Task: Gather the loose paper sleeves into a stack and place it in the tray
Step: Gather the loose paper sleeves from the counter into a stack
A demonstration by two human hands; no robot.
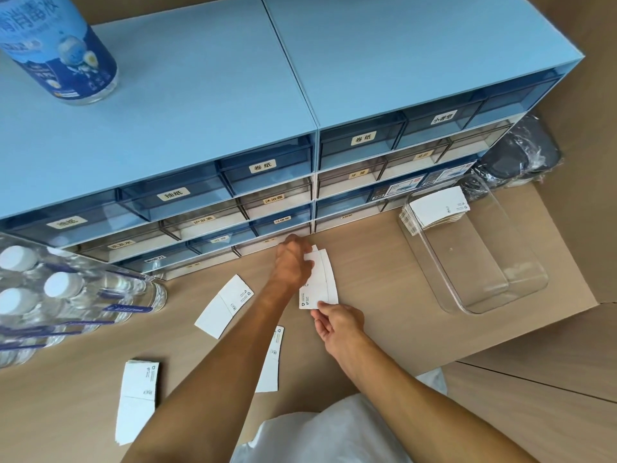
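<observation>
From my remote seat, nearest the camera, a white cloth (334, 432) bunches at the bottom edge between two bare forearms. On the tan floor (384, 262), a small stack of paper sleeves (137, 399) lies at lower left, well apart from a single sleeve (272, 359) partly hidden beside the left forearm. Another loose sleeve (224, 306) lies farther out, with open floor around it. My right hand (337, 324) pinches the near corner of a few sleeves (319, 279), fingers narrowly closed on the edge; my left hand (292, 262) grips the same bunch from the far side. To the left, shrink-wrapped water bottles (63, 295) crowd the edge. To the right, past clear floor, a clear tray (521, 289) holds a sleeve stack (437, 208) against its far end, the near end bare. Behind, blue drawer cabinets (233, 128) wall the floor, a blue-labelled bottle (63, 51) on top.
</observation>
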